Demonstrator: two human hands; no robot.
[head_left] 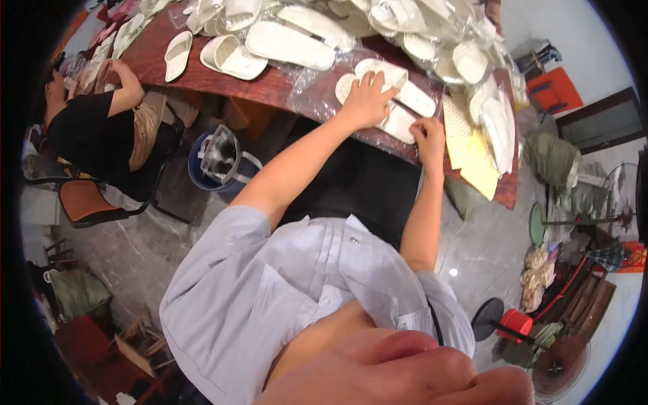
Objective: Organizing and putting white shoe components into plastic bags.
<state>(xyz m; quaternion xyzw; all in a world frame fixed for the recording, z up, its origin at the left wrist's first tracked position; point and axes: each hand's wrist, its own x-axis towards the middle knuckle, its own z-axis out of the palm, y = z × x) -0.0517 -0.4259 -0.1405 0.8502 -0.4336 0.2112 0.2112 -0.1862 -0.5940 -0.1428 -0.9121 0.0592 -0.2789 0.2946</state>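
A grey marbled floor [469, 243] underlies the reddish table [152, 59]; pale wall [540, 20] rightward; orange-and-black chair [84, 200] leftward.

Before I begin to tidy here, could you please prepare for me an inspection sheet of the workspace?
Surface: reddish-brown table, partly covered by clear plastic film.
Job's things: a pair of white slippers, side by side near the table's edge.
Clutter: heap of white slippers on the far side; yellow sheets to the right.
Hands: left hand spread over the pair; right hand with bent fingers at its toe end, contact unclear.
Cables: thin black cord or strap against the shirt; which is unclear.
Surroundings: seated co-worker and blue bucket on the left; fan at lower right.
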